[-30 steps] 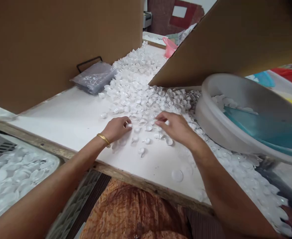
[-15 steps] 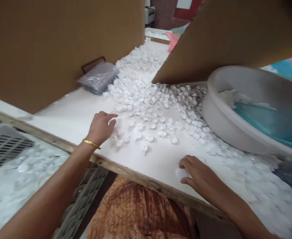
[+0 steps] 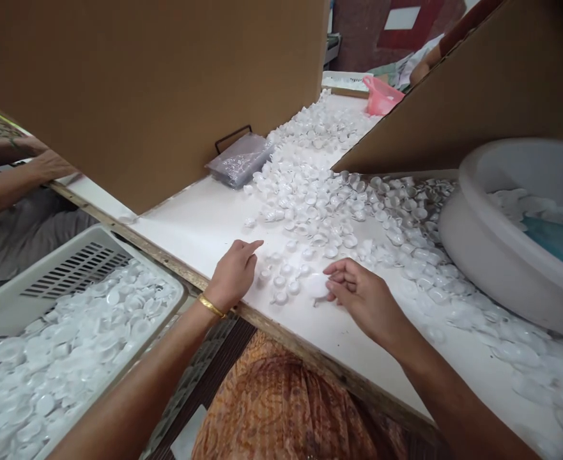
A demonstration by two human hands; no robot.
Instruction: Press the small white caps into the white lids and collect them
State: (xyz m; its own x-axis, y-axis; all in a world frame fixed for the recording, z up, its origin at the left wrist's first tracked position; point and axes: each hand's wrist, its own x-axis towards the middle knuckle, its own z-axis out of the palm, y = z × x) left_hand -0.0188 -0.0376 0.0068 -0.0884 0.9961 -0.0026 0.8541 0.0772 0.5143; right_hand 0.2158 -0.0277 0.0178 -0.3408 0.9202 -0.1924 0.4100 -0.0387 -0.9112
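My left hand [image 3: 234, 273], with a gold bangle at its wrist, hovers over the near side of the white table, index finger stretched out and nothing visibly held. Just right of it lie several small white round plastic caps [image 3: 280, 281]. My right hand [image 3: 368, 299] pinches a larger flat white disc [image 3: 316, 286] between thumb and fingers, beside these caps. Behind both hands spreads a heap of white plastic pieces [image 3: 305, 191], cup-shaped and shiny. More flat white pieces [image 3: 434, 291] lie to the right of my right hand.
A perforated white crate [image 3: 178, 291] of white pieces stands below the table edge at left. A large pale tub [image 3: 477, 255] is at right. Cardboard panels [image 3: 166, 96] flank the heap. Another person's hands [image 3: 51, 163] show at far left. A wrapped clear pack [image 3: 243, 160] lies behind.
My right hand, with the white disc, has moved left and away from the table edge, closer to my left hand. The view has shifted left, showing more of the crate and another person.
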